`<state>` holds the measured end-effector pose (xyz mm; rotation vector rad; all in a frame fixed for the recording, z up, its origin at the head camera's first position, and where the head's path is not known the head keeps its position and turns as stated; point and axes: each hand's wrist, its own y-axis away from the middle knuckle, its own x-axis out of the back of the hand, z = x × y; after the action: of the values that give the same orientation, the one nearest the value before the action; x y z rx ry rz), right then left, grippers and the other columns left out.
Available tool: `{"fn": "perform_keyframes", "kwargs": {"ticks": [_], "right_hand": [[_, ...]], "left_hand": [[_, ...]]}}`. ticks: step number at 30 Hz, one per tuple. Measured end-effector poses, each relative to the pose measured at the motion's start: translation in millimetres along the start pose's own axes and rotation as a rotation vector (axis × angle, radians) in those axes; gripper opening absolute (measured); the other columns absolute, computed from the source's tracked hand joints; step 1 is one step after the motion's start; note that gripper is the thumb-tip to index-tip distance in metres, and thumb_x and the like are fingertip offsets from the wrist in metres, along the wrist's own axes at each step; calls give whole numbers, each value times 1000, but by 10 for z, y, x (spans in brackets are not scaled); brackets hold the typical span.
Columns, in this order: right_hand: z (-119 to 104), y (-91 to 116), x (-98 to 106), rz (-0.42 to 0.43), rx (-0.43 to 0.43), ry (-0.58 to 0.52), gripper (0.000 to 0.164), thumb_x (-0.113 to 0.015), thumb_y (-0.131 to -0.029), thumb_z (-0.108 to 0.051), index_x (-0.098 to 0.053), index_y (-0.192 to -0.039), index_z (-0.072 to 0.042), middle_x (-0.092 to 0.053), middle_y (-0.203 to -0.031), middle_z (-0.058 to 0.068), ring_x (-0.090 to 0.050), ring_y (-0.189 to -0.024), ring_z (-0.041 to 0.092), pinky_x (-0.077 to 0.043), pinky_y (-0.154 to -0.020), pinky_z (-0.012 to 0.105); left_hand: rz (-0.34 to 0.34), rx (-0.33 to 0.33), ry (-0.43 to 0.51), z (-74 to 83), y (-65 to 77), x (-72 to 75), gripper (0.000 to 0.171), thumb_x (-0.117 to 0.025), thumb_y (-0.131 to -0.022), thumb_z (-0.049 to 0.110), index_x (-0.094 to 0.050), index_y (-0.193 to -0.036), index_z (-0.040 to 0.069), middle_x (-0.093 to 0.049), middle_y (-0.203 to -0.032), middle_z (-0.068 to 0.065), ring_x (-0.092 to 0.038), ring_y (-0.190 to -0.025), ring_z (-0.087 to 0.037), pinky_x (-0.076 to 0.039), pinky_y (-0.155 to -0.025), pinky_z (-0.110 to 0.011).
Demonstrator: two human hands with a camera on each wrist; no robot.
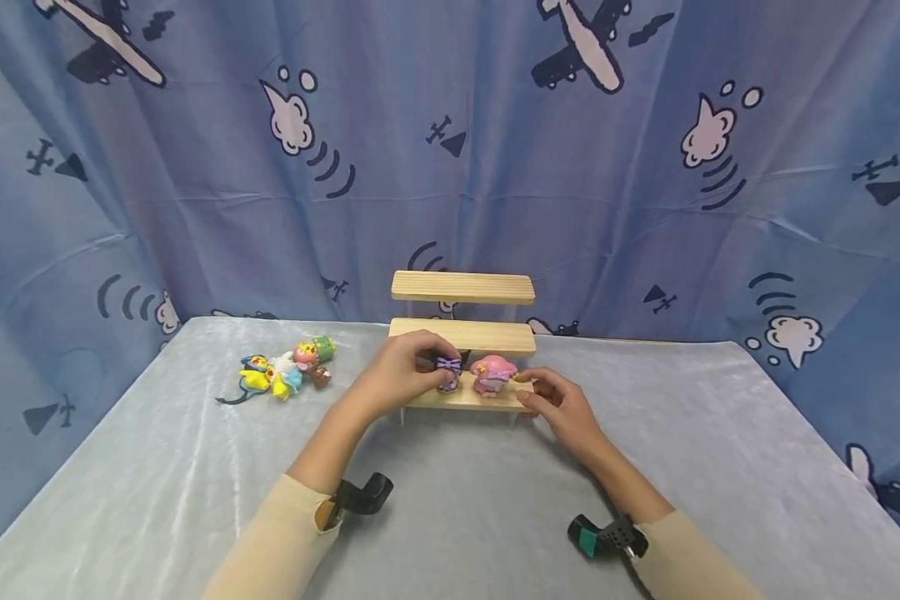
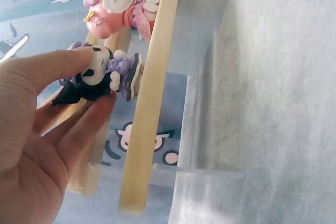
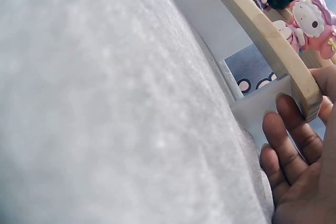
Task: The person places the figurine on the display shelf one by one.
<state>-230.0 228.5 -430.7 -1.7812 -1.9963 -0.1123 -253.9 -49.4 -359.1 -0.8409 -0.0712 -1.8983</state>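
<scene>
My left hand point(image 1: 408, 371) pinches a black and purple figurine point(image 2: 100, 72) between thumb and fingers. Its base is at the lowest board of a three-step wooden display stand point(image 1: 461, 335), left of a pink figurine point(image 1: 492, 375) that stands on the same board. At the right end of that board is my right hand point(image 1: 564, 408). In the right wrist view, its fingers point(image 3: 286, 140) curl below the board's end while another part of the hand lies above it, holding the stand. The pink figurine's front faces the wrist cameras, close beside my right fingertips.
Several small colourful figurines point(image 1: 285, 371) lie in a group on the grey cloth-covered table point(image 1: 450, 517), left of the stand. A blue patterned curtain point(image 1: 450, 150) hangs behind the table. The stand's two upper boards rise in steps toward it.
</scene>
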Motion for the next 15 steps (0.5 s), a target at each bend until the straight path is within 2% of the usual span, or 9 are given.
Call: {"fn": "perform_keyframes", "kwargs": {"ticks": [3,10,15], "right_hand": [[13,2,-2,4,0,6,28,-64,-99,-11,-63,-122,3,-66,-82,6,-65,-73,6,-59,-71,27],[8,0,1,-2,-4,2,28,-64,-99,-12,-63,-122,3,-66,-84,6,-65,-73,5,-59,-71,27],[6,1,1,0,-6,0,28,-64,-99,-12,-62,-122,3,-66,-84,6,-65,-73,5,-59,-71,27]], "left_hand": [[6,6,5,3,-5,-22,21,-76,-89,5,-73,-109,7,-72,-115,-9,-70,-105,-21,-60,-90,-26],[9,57,-76,40,-3,-13,20,-76,-90,11,-74,-110,14,-73,-115,-1,-72,-103,-16,-60,-91,-28],[8,60,-97,69,3,-7,20,-77,-89,12,-74,-109,14,-74,-114,-1,-72,-104,-16,-59,-94,-31]]}}
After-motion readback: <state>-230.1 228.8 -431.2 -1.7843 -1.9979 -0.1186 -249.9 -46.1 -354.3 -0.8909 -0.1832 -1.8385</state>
